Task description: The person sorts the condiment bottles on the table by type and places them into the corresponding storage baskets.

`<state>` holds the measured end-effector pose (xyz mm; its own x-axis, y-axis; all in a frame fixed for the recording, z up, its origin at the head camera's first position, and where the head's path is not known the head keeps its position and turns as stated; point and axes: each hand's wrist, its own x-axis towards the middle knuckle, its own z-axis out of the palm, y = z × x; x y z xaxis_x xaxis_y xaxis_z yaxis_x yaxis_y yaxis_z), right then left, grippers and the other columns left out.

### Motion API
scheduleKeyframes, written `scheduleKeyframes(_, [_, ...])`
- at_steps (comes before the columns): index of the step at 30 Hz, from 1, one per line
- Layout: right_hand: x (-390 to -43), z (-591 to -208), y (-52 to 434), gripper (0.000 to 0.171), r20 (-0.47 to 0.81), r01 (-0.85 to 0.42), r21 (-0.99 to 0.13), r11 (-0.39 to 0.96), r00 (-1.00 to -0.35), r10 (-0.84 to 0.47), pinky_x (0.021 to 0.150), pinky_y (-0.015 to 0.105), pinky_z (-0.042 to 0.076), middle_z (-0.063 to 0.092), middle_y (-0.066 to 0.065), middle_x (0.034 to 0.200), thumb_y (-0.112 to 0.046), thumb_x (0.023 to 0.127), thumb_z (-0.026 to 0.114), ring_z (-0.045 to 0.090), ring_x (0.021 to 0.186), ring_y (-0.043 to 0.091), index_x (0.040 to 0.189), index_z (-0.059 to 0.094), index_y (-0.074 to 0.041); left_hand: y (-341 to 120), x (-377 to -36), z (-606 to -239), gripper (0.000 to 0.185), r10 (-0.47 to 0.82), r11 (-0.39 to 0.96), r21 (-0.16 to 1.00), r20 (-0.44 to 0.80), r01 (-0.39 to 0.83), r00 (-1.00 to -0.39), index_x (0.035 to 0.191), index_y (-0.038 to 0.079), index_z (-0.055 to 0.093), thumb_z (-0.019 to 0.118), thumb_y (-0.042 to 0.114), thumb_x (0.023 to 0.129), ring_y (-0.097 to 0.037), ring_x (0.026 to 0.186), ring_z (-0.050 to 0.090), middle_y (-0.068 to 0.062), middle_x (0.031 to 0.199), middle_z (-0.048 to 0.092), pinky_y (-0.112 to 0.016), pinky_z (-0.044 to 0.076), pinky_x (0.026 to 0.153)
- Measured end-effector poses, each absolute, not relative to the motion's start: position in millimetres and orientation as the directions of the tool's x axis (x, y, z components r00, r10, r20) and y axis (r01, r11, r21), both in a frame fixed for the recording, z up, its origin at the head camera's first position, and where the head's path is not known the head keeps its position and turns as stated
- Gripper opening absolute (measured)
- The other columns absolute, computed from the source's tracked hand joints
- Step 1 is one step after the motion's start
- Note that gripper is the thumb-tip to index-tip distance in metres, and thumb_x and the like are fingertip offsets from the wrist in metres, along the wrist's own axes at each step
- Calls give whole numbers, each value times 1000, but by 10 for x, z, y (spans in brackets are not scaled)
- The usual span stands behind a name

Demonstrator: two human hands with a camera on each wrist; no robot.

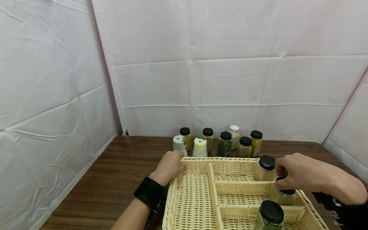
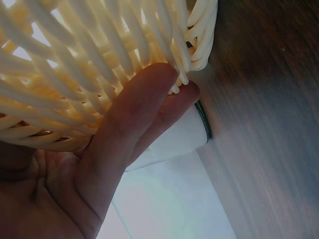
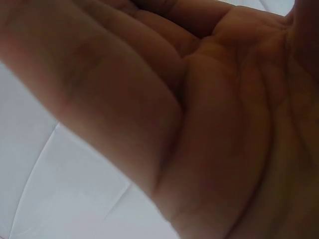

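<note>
A pale woven basket (image 1: pixel 192 195) with dividers lies on the table. At its far left corner my left hand (image 1: pixel 170 167) grips the rim; in the left wrist view the thumb presses against the weave (image 2: pixel 114 55). My right hand (image 1: pixel 307 171) reaches over the basket's right side, fingers curled at the black lid of a spice jar (image 1: pixel 283 198) in the middle right compartment. Part of that lid is hidden by the hand. Another black-lidded jar (image 1: pixel 265 171) stands in the far right compartment, and a jar with green contents (image 1: pixel 270 217) in the near one. Only the palm (image 3: pixel 214 129) fills the right wrist view.
Behind the basket stand several black-lidded jars (image 1: pixel 225 145), a white-capped one (image 1: pixel 234 137), a grey-capped bottle (image 1: pixel 179 143) and a yellow-capped bottle (image 1: pixel 200 147). Dark wooden table (image 1: pixel 115 182) extends to the left. White cloth walls (image 1: pixel 230 80) enclose the back and sides.
</note>
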<state>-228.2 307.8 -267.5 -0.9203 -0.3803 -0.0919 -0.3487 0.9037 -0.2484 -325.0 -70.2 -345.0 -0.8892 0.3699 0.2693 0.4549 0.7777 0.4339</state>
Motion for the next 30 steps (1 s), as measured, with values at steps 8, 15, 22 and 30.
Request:
scheduleKeyframes(8, [-2266, -2612, 3091, 20, 31, -381, -181, 907, -924, -381, 61, 30, 44, 57, -10, 80, -28, 96, 80, 49, 67, 3, 92, 66, -16, -726, -3250, -3441, 8, 364, 784, 434, 256, 443, -896, 92, 3, 71, 79, 0, 92, -16, 64, 53, -4, 72, 61, -32, 45, 64])
scheduleKeyframes(15, [-2238, -2512, 3056, 11, 197, -345, -201, 917, -931, -307, 71, 36, 56, 69, -10, 91, -23, 100, 77, 66, 82, 9, 102, 71, -14, -735, -3259, -3458, 9, 346, 795, 438, 242, 420, -907, 97, 3, 73, 80, 3, 92, -16, 68, 56, -5, 77, 65, -33, 48, 66])
scheduleKeyframes(22, [-2292, -2442, 3019, 17, 378, -360, -232, 903, -889, -257, 73, 48, 60, 76, 5, 97, -15, 100, 76, 75, 87, 29, 109, 70, -2, -734, -3258, -3464, 10, 342, 794, 440, 249, 420, -906, 98, 2, 74, 80, 1, 90, -17, 70, 60, -9, 84, 70, -34, 51, 66])
scheduleKeyframes(30, [-2345, -2466, 3021, 19, 457, -336, -272, 902, -870, -186, 75, 56, 59, 77, 20, 105, -14, 101, 74, 75, 93, 42, 113, 70, 1, -691, -3251, -3456, 10, 356, 786, 441, 251, 434, -900, 98, 2, 74, 81, 2, 91, -16, 69, 60, -9, 85, 71, -34, 50, 66])
